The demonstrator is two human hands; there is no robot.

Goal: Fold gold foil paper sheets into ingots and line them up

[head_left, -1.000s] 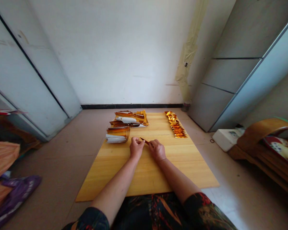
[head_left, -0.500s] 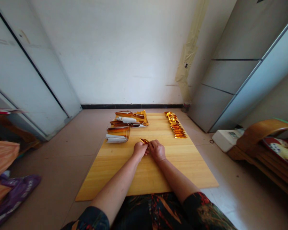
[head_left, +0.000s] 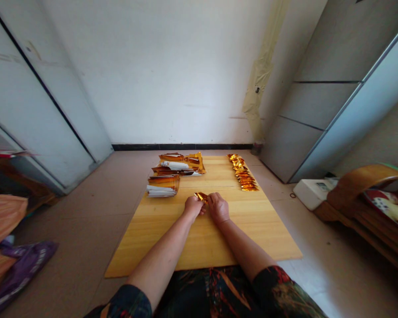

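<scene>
Both my hands meet over the middle of a light wooden board. Between them is a shiny gold foil piece, its far end sticking out past the fingers. My left hand is closed on its left side. My right hand pinches the right side, the fingertips partly hidden. Beyond my left hand lie stacks of flat gold-and-white packaging sheets. A row of folded gold foil pieces runs along the board's far right edge.
A white wall with a dark skirting stands behind the board. At right are a grey cabinet, a white box and a wooden seat. Orange and purple bags lie at left.
The gold foil piece has turned a little between my hands, showing more of its bright face. My right hand has shifted slightly; the stacks and the row are unchanged.
</scene>
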